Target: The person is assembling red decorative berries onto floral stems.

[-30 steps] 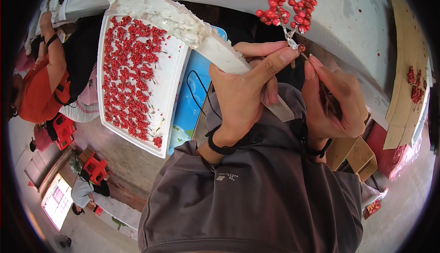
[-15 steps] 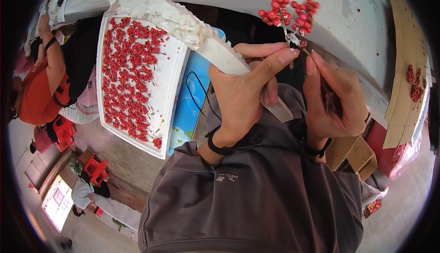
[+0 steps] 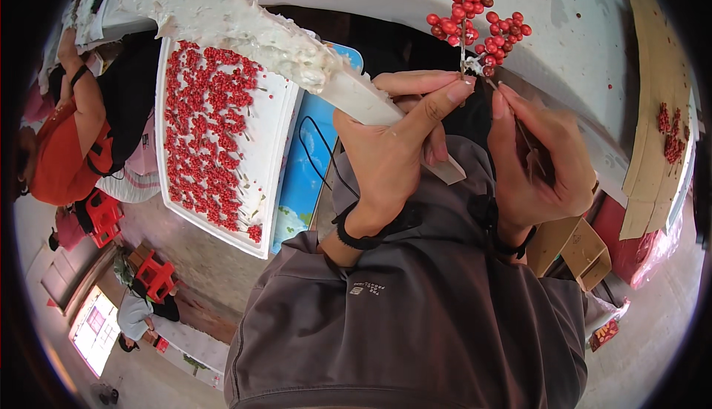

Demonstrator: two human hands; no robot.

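Observation:
My left hand (image 3: 389, 146) is closed round a flat, pale stick (image 3: 360, 97) whose far part is thickly coated in lumpy white paste (image 3: 245, 34). Its thumb and forefinger also pinch the stem of a red berry sprig (image 3: 463, 10), which points up and away from me. White paste clings to the stem near the berries. Beside it, my right hand (image 3: 545, 153) pinches a thin brown stem (image 3: 492, 83), its tip close to the sprig's lower berries. Whether the two stems touch, I cannot tell. Thin strands show inside the right palm.
On the left, a white tray (image 3: 268, 149) holds many red berry clusters. It overlaps a blue surface (image 3: 308, 179) with a black cord. A white table (image 3: 556, 8) lies ahead. More berries (image 3: 671, 134) lie on cardboard at the right. A person in orange (image 3: 70, 138) sits far left.
The berry sprig has shifted slightly right and its berries look sharper. The paste-covered stick has moved a little down and left. Both hands keep their pinches.

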